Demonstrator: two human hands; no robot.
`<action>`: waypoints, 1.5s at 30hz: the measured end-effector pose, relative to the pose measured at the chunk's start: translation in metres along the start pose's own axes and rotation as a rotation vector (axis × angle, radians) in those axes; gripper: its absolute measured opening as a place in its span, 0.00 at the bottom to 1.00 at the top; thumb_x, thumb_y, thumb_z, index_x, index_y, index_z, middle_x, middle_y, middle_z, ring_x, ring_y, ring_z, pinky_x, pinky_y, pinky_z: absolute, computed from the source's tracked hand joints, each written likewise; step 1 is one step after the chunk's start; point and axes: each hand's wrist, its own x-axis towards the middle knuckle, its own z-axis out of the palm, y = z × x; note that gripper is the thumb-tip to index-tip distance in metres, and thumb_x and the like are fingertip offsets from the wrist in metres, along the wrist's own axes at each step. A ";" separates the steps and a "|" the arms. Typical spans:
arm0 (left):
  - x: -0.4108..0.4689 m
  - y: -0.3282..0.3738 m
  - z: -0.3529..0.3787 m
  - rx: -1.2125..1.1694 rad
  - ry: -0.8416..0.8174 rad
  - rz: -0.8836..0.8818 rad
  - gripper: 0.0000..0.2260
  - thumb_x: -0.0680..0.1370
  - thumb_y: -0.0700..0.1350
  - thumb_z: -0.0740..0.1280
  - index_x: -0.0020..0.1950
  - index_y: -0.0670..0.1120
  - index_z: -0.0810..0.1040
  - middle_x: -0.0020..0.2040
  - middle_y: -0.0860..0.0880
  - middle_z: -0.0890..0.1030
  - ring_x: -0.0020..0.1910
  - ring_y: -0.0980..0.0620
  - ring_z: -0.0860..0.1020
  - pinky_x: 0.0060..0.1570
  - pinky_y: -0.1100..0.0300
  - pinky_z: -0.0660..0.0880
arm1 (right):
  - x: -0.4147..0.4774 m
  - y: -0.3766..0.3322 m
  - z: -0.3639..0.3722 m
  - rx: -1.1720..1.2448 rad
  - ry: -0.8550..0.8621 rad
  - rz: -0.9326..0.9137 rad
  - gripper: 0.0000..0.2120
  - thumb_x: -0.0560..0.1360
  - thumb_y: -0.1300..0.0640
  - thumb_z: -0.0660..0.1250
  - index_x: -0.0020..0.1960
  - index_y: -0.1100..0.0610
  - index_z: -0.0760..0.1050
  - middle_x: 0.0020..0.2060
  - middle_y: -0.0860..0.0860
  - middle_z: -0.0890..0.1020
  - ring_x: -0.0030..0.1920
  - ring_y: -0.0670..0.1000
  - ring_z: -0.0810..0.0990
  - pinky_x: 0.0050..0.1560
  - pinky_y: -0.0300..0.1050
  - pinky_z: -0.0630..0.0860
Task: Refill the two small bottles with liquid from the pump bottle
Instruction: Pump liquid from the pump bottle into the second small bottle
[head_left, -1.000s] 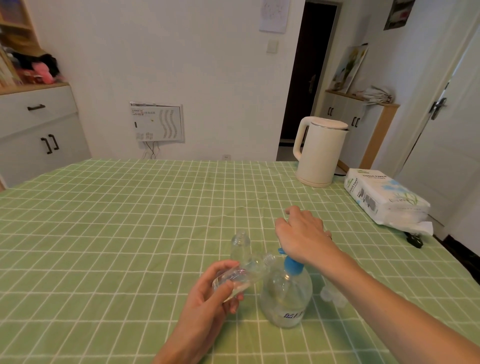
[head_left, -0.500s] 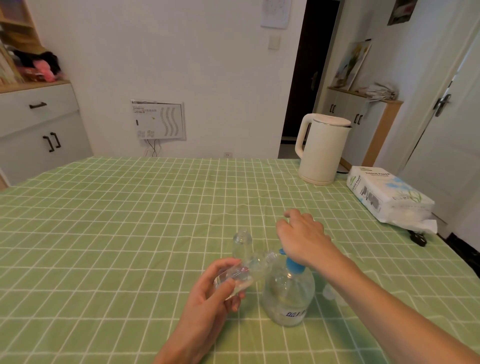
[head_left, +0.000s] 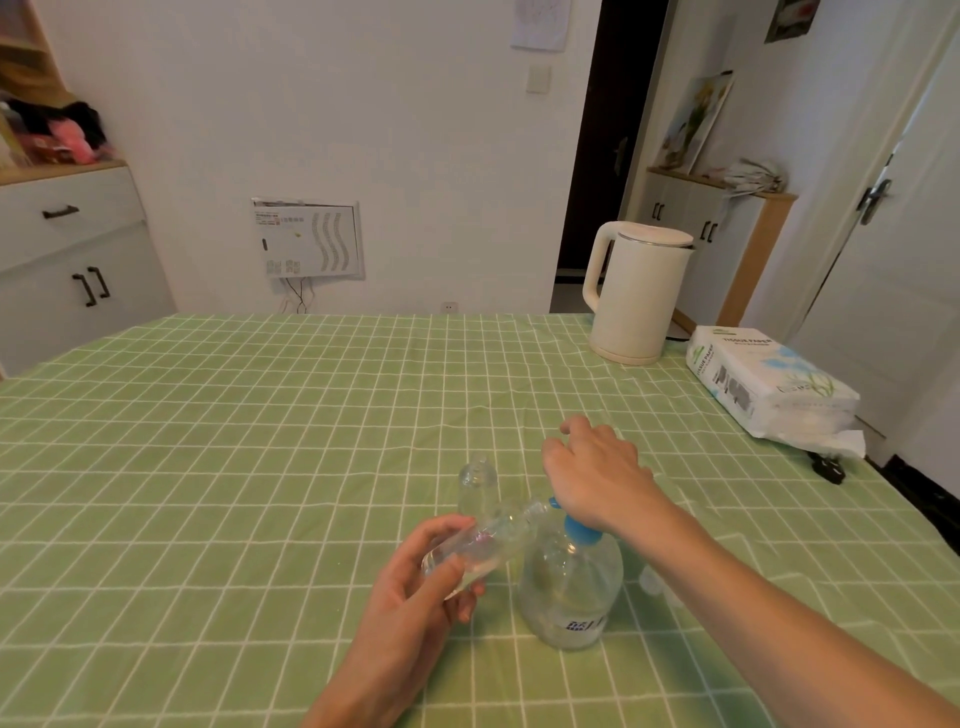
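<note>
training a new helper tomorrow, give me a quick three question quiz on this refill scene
1. True or false: the left hand holds a small bottle tilted, its mouth toward the pump bottle.
2. Which rests on top of the pump? A) the left hand B) the right hand C) neither
3. Fill in: the second small bottle stands upright on the ___ checked tablecloth.
Key: 1 true; 2 B; 3 green.
</note>
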 end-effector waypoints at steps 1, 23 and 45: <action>0.000 0.000 0.001 -0.001 0.001 0.001 0.25 0.66 0.48 0.83 0.59 0.43 0.82 0.55 0.42 0.83 0.39 0.49 0.79 0.36 0.61 0.77 | 0.000 0.000 0.000 0.005 0.002 0.001 0.22 0.81 0.48 0.49 0.72 0.51 0.64 0.70 0.55 0.68 0.71 0.60 0.62 0.72 0.67 0.57; 0.000 -0.001 0.001 0.002 0.003 0.009 0.22 0.67 0.46 0.81 0.59 0.42 0.82 0.54 0.42 0.83 0.38 0.49 0.78 0.35 0.61 0.77 | -0.001 0.000 -0.002 0.012 0.011 -0.004 0.21 0.81 0.48 0.50 0.71 0.52 0.63 0.69 0.55 0.68 0.71 0.60 0.62 0.72 0.67 0.56; -0.001 -0.002 -0.002 0.003 -0.004 0.011 0.28 0.64 0.50 0.85 0.60 0.42 0.81 0.56 0.42 0.83 0.38 0.47 0.78 0.35 0.61 0.77 | 0.000 0.000 -0.004 0.015 0.022 0.005 0.21 0.81 0.47 0.49 0.72 0.51 0.64 0.70 0.54 0.68 0.72 0.59 0.62 0.72 0.67 0.57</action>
